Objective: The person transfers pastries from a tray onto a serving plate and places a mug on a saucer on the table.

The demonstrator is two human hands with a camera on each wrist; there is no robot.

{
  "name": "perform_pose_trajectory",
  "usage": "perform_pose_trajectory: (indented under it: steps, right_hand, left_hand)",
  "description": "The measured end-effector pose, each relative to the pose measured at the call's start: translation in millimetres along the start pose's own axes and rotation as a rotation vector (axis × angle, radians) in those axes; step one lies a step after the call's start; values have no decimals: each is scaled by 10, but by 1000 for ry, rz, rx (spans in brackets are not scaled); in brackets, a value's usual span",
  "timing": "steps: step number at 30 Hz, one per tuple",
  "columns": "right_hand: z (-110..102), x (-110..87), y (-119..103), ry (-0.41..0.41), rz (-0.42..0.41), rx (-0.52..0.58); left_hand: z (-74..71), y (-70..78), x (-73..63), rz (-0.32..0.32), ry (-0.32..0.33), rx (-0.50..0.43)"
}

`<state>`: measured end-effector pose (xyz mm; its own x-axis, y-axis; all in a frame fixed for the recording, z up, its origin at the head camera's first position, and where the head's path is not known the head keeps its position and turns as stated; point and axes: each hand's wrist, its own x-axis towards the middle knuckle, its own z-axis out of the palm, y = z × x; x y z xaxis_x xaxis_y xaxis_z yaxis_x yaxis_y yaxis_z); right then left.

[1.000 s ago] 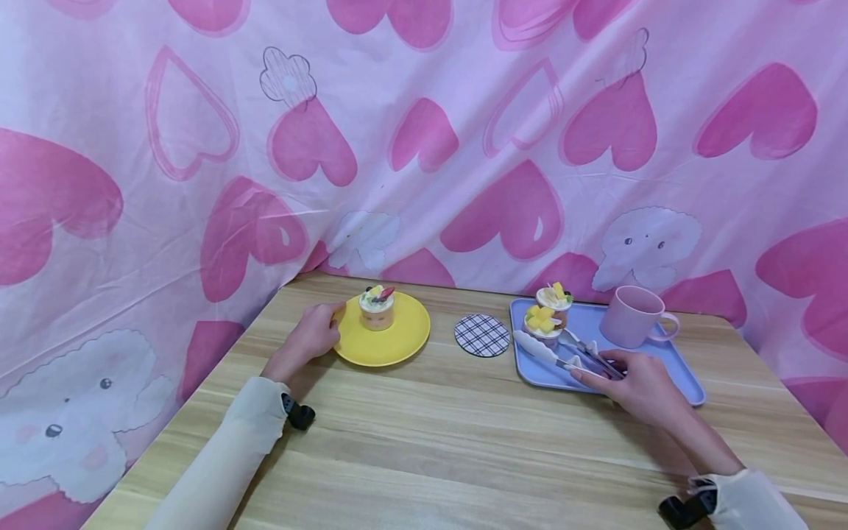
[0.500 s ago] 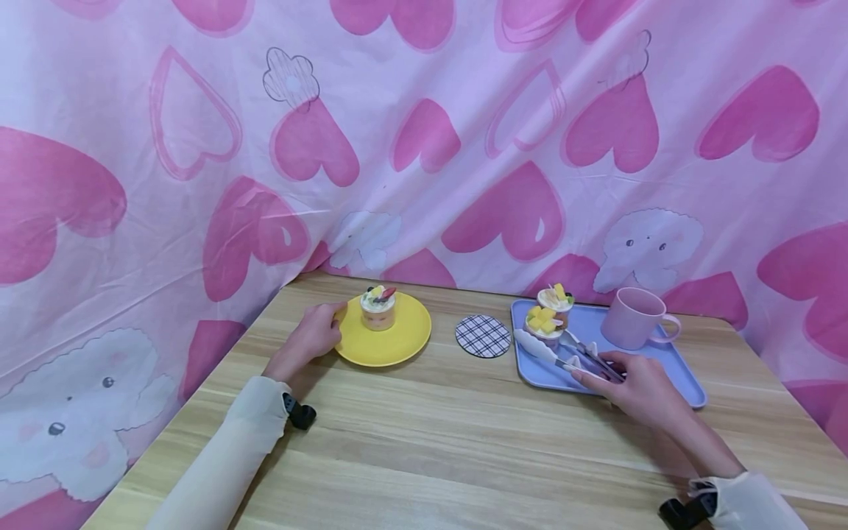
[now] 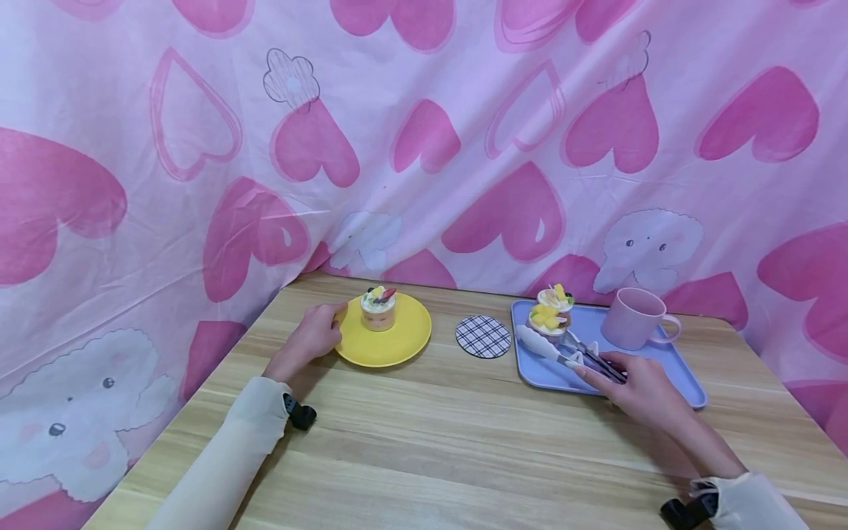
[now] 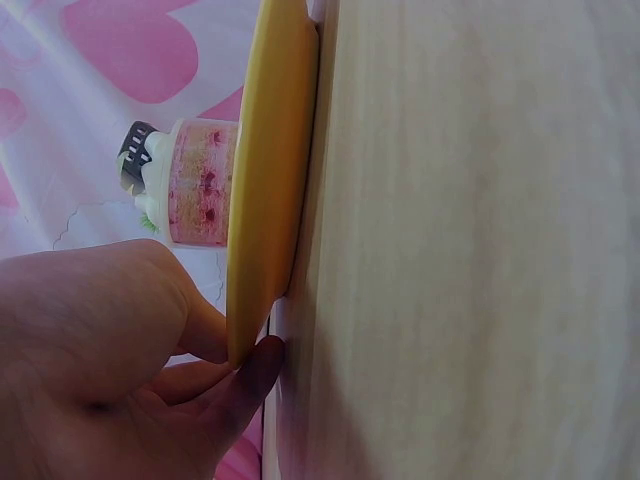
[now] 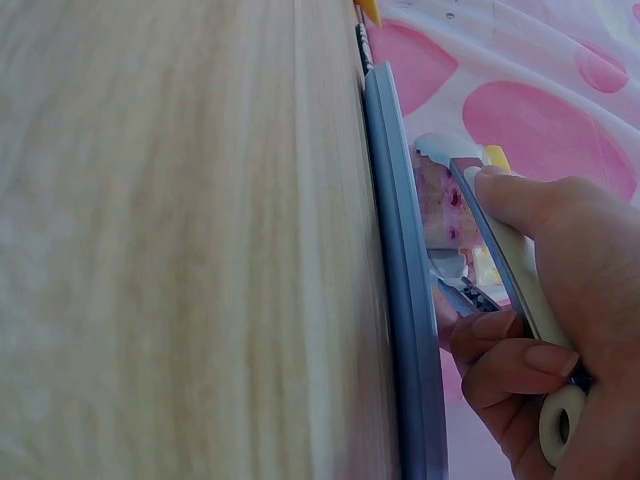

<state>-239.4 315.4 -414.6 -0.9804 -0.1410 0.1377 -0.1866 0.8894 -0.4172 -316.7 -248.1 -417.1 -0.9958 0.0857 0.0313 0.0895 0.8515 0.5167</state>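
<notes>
My left hand (image 3: 310, 333) pinches the near-left rim of a yellow plate (image 3: 400, 342), thumb above and fingers beneath in the left wrist view. On that plate stands a layered dessert cup (image 3: 377, 316) topped with cream and fruit. At the right, my right hand (image 3: 637, 383) grips a pair of tongs (image 3: 545, 344) with pale tips and dark inner handles. The tongs' tips lie on either side of a second dessert cup (image 3: 546, 319) topped with yellow cubes, over the blue tray (image 3: 665, 361). Close behind it is a third dessert cup (image 3: 555, 297), partly hidden.
A pink mug (image 3: 632, 318) stands on the tray's right half, handle to the right. Between plate and tray lies a round checked coaster (image 3: 483, 336). The wooden table (image 3: 424, 442) ends at a pink heart-patterned curtain (image 3: 424, 184) behind.
The tongs and the yellow-topped cup between their tips have shifted slightly up and to the right in the head view. My left hand and the plate stay in place.
</notes>
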Motion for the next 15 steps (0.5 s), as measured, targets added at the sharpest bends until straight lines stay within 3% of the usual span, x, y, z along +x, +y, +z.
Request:
perform_pose_trajectory:
  steps: [15]
  right_hand:
    - [-2,7,-17,19,-11,11]
  left_hand:
    - [-4,17,-16,-6,-1,-4]
